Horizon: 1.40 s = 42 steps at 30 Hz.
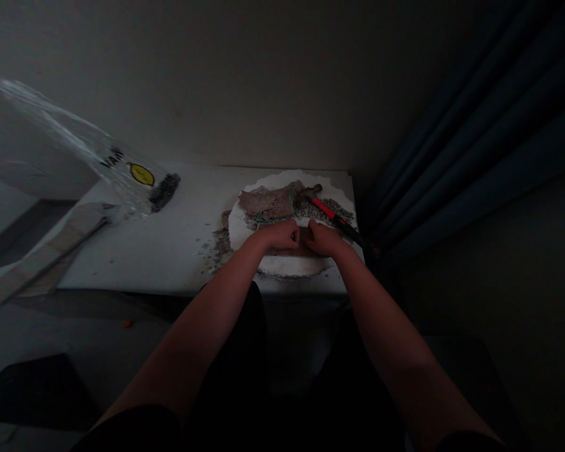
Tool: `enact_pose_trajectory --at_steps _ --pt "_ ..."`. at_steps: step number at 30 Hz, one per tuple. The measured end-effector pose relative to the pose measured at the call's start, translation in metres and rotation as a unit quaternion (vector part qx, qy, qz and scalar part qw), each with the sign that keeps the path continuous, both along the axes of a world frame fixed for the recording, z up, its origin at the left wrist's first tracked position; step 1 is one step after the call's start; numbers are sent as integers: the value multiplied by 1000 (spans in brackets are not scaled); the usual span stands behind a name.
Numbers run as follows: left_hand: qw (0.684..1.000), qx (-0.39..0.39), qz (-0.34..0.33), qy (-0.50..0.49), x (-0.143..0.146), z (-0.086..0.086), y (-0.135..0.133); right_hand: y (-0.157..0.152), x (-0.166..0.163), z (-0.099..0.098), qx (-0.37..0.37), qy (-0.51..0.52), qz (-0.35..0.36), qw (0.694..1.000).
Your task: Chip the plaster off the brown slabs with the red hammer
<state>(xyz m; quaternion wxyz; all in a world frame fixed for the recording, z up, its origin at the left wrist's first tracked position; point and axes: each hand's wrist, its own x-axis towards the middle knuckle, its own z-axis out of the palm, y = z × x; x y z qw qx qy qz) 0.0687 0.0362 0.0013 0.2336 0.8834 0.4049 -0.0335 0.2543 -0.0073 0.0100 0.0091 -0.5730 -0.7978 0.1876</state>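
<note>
My left hand [280,236] and my right hand [324,239] meet over the near part of a round white plate [282,267] on a white table. Both hands are closed, fingers curled round a small brownish piece [304,233] held between them. Behind the hands on the plate lies a brownish flat slab [270,202] with grey crumbs [329,210] around it. A hammer with a red and black handle [334,218] lies across the plate's right side, just beyond my right hand.
A clear plastic bag [98,157] with a yellow label lies at the table's left. Grey crumbs [214,245] are scattered left of the plate. The white table edge [136,289] is near me. Dark curtains [475,144] hang at right; a wall stands behind.
</note>
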Motion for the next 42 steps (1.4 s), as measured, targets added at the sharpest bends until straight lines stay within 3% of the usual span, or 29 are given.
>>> enact_pose_trajectory --at_steps 14,20,42 --pt "999 -32 9 39 10 16 -3 -1 0 3 -7 -6 -4 1000" --pt "997 -69 1 36 10 15 1 -2 -1 4 -7 -8 -5 1000" --pt "998 -43 -3 42 10 10 3 -1 -1 2 0 -7 -1 1000"
